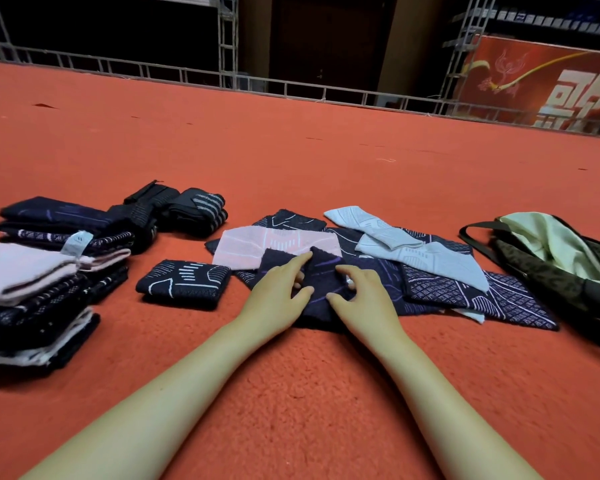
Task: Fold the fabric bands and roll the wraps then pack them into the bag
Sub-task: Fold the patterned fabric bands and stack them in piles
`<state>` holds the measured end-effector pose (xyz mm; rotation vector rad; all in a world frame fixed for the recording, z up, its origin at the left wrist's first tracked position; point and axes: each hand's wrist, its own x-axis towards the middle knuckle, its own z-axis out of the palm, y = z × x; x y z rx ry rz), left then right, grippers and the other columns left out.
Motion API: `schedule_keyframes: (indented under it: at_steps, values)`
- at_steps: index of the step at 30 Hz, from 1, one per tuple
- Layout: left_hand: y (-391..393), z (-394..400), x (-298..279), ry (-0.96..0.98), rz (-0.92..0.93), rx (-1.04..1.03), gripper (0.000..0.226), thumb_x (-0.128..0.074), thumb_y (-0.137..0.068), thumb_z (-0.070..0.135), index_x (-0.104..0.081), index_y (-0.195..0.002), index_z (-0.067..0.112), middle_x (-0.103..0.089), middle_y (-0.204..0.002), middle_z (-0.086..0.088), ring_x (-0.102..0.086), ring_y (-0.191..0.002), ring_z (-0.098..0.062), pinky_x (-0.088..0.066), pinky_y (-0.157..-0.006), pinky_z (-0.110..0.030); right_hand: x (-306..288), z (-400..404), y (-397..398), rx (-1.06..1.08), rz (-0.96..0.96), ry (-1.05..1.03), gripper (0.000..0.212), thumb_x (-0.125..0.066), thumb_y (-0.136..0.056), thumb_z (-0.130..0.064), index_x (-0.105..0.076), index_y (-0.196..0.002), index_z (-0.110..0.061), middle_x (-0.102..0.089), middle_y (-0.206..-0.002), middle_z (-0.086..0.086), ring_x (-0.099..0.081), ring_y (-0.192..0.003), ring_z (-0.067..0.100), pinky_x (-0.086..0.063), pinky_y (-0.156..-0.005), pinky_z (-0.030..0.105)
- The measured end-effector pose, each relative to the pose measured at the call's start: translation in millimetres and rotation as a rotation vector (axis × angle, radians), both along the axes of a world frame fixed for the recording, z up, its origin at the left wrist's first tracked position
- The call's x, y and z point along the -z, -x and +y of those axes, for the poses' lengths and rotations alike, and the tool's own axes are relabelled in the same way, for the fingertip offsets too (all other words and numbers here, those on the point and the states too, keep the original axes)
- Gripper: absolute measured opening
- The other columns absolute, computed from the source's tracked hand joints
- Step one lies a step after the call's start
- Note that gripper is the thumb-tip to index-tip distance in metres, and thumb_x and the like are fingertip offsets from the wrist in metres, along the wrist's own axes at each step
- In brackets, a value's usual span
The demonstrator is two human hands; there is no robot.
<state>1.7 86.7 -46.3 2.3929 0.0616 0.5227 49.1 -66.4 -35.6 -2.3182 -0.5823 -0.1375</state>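
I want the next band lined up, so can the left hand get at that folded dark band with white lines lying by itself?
Probably yes. The folded dark band lies alone on the carpet just left of the left hand, nothing between them.

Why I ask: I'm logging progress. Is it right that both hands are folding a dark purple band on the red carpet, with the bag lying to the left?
Not quite: the head view shows the bag to the right. Both the left hand and right hand do work the dark purple band on the red carpet.
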Motion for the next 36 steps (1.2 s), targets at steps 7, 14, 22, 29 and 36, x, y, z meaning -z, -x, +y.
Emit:
schedule_keyframes:
  at_steps: [7,14,22,29,36]
  values:
    - [-1.6,-0.1,9.3,-0.296,-0.053,-0.044,0.056,-0.048,-0.094,0.030,-0.031,-0.146,0.020,-0.042,-0.133,-0.004,-0.032,-0.125,-0.021,-0.033,-0.105,-0.039,-9.1,0.2,-4.9,-0.014,0.229,-0.268,0.037,-0.062,-0.086,-0.021,-0.049,-0.119,-0.028,-0.055,-0.076,-0.012,-0.054,-0.075,0.003,-0.044,-0.074,0.026]
    - [-2.5,0.8,11.2,-0.220,-0.090,-0.006,0.072,-0.018,-0.084,0.054,-0.049,-0.135,0.015,-0.045,-0.135,-0.004,-0.033,-0.127,-0.018,-0.027,-0.108,-0.029,-11.0,-1.0,-8.5,-0.050,0.294,-0.474,0.042,-0.063,-0.084,-0.008,-0.053,-0.123,-0.021,-0.049,-0.064,-0.006,-0.046,-0.051,0.002,-0.039,-0.053,0.018]
    - [5.9,-13.2,3.8,-0.065,-0.219,0.199,0.041,-0.058,-0.082,0.037,-0.064,-0.120,0.022,-0.055,-0.107,0.009,-0.048,-0.102,-0.006,-0.032,-0.093,-0.008,-26.9,-11.9,-3.8,-0.013,0.308,-0.805,0.043,-0.059,-0.083,-0.003,-0.056,-0.123,-0.017,-0.047,-0.066,0.000,-0.047,-0.063,0.011,-0.041,-0.057,0.018]
    - [0.0,-28.6,-8.8,0.811,0.043,0.144,0.033,-0.039,-0.097,0.005,-0.058,-0.118,0.022,-0.071,-0.091,0.000,-0.068,-0.080,-0.008,-0.053,-0.077,-0.021,-21.1,1.9,5.4,-0.085,0.358,-0.707,0.026,-0.057,-0.088,-0.007,-0.064,-0.111,-0.016,-0.064,-0.076,-0.002,-0.061,-0.069,0.001,-0.049,-0.071,0.017]
    - [3.5,-21.8,-10.3,0.919,0.044,0.045,0.022,-0.044,-0.095,0.029,-0.066,-0.102,0.026,-0.071,-0.102,0.005,-0.065,-0.103,-0.018,-0.045,-0.101,-0.044,-14.4,6.0,15.2,-0.152,0.184,-0.363,0.041,-0.048,-0.081,0.002,-0.073,-0.102,-0.023,-0.063,-0.097,-0.015,-0.059,-0.102,0.006,-0.049,-0.081,0.026]
